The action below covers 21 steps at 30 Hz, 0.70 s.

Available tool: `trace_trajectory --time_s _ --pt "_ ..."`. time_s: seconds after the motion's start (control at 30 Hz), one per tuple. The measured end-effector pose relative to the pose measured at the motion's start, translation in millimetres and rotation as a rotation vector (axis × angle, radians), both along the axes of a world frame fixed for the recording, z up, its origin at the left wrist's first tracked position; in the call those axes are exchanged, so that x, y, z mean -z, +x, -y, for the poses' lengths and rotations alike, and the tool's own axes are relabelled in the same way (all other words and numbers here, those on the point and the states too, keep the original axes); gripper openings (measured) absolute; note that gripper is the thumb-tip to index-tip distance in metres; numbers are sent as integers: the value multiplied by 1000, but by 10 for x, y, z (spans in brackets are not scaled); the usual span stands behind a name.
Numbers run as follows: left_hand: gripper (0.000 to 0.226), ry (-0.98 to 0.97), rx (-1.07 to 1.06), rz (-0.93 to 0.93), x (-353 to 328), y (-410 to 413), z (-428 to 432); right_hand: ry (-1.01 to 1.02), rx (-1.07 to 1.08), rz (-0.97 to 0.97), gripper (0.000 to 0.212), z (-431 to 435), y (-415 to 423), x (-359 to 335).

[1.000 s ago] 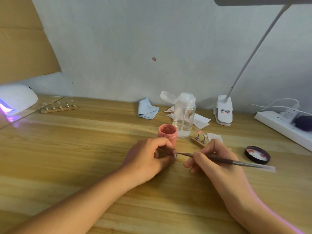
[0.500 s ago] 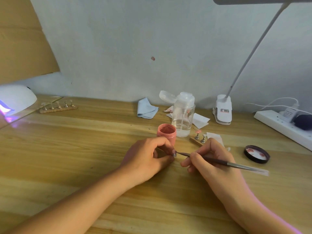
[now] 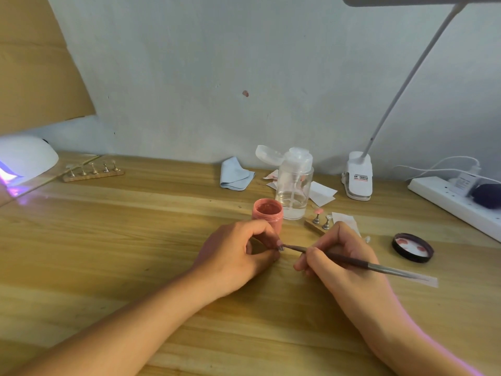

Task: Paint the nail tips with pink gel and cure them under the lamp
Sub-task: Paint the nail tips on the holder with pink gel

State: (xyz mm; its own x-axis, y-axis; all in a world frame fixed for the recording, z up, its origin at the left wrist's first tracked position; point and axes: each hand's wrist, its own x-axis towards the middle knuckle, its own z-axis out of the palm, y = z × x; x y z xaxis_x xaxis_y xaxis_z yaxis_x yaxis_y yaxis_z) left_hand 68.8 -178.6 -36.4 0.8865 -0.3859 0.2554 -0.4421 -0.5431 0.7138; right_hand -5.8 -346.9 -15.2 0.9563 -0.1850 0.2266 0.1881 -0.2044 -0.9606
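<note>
While the left hand [image 3: 238, 256] pinched a nail tip [image 3: 280, 246] low over the worktop [image 3: 135, 240] and the right hand [image 3: 339, 257] held the brush [image 3: 352, 260] to it, a slip risked smearing gel on skin.

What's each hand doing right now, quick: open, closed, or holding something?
Left hand: closed, pinching a small nail tip at its fingertips.
Right hand: closed, holding the brush like a pen.
</note>
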Motion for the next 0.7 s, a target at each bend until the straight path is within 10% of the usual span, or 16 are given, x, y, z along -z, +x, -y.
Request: trace_trajectory --time_s 0.7 --pt "23 5 3 42 -50 -41 19 -148 6 69 20 55 51 68"
